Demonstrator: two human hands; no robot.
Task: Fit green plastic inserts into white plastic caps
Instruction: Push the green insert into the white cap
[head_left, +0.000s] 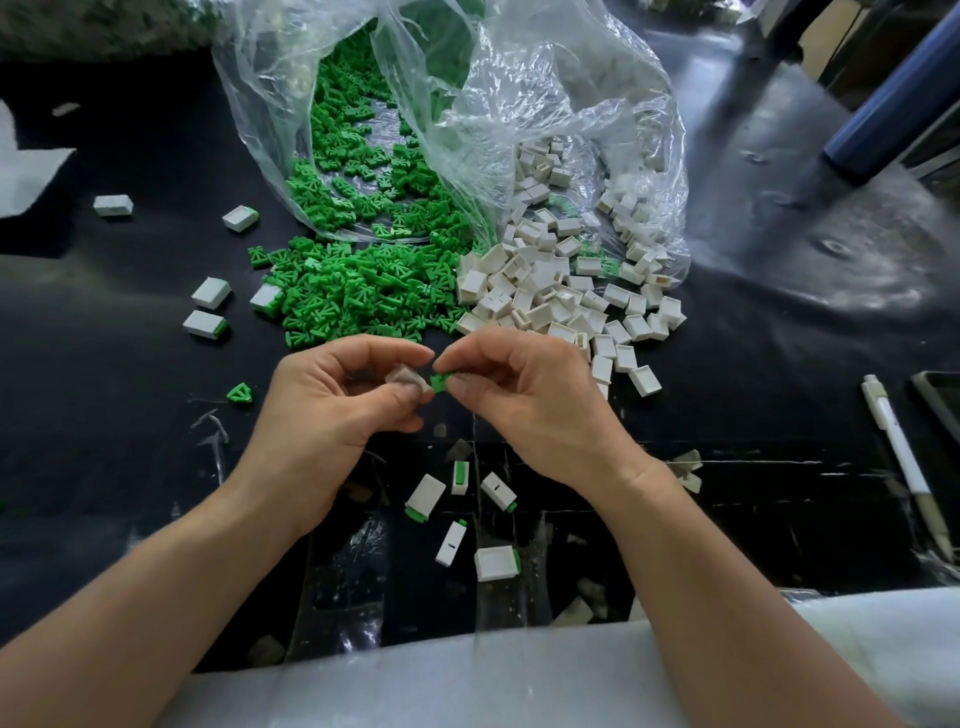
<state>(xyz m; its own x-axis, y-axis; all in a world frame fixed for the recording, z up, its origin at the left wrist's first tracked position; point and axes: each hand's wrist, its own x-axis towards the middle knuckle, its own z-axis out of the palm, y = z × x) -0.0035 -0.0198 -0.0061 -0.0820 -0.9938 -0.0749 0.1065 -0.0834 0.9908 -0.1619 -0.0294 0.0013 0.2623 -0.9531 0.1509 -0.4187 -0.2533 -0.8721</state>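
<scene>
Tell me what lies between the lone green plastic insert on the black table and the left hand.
In the head view, only bare black table separates the lone green plastic insert from the left hand.

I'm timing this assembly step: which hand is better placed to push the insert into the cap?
The right hand: it pinches the green insert, whose free end points at the white cap that the left hand holds beside it. Likely the left only steadies.
</scene>
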